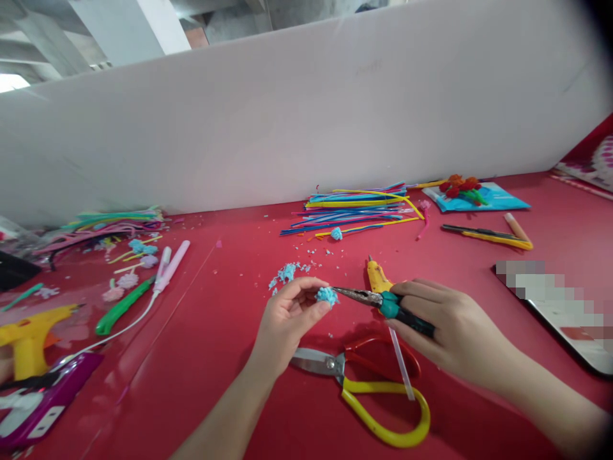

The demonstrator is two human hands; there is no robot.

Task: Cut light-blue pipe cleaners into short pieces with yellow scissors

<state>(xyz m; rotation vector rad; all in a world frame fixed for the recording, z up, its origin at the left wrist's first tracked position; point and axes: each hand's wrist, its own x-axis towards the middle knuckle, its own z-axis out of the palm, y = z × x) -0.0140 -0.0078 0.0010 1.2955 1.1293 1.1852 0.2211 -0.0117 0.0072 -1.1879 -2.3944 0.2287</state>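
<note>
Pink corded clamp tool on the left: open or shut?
Open. The pink clamp tool has its two arms spread in a V, tips apart, with red table showing between.

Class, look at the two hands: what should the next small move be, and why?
Probably a light nip with the pliers at the edge of the blue ball: the left hand pinches the ball, the right hand holds the pliers with their tips at that edge, and blue scraps lie nearby.

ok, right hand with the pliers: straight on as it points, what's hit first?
Likely the blue ball pinched in the left hand; the pliers in the right hand end right at its edge, though depth and actual contact are unclear.
</note>
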